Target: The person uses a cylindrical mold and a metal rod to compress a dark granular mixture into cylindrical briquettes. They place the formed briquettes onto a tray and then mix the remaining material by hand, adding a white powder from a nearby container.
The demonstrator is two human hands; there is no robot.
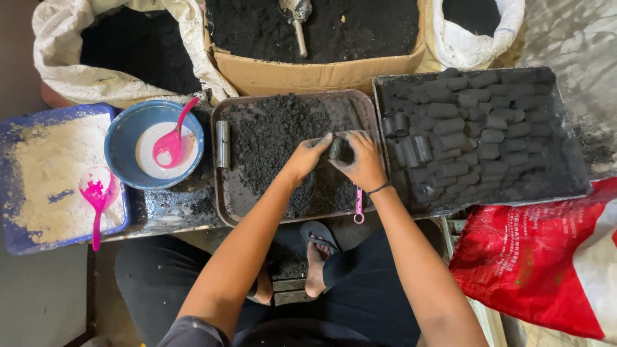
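— What are the biggest things around you?

— Ahead of you is a cardboard box (308, 74) of black powder with a metal scoop (297, 19) lying in it, and a white sack (83, 71) of the same dark stuff sits to its left. To your right, a black tray (565, 148) carries rows of dark pressed cylinders (475, 122), with a red bag (546, 263) below it.

— And nearer my hands?

— You work over a brown tray (222, 193) heaped with black mix. A metal tube (222, 143) lies along its left edge. Further left stand a blue bowl (122, 141) with white paste and a pink spoon (172, 144), then a blue tray (16, 180) of pale powder with another pink spoon (96, 193).

— What do my hands hold?

— Your left hand (305, 159) and right hand (365, 164) meet over the brown tray's upper right part. Both curl their fingers closely around one dark cylinder mould (342, 149), packed with black mix, held just above the heap. A small pink tool (358, 205) lies on the tray's rim below your right wrist.
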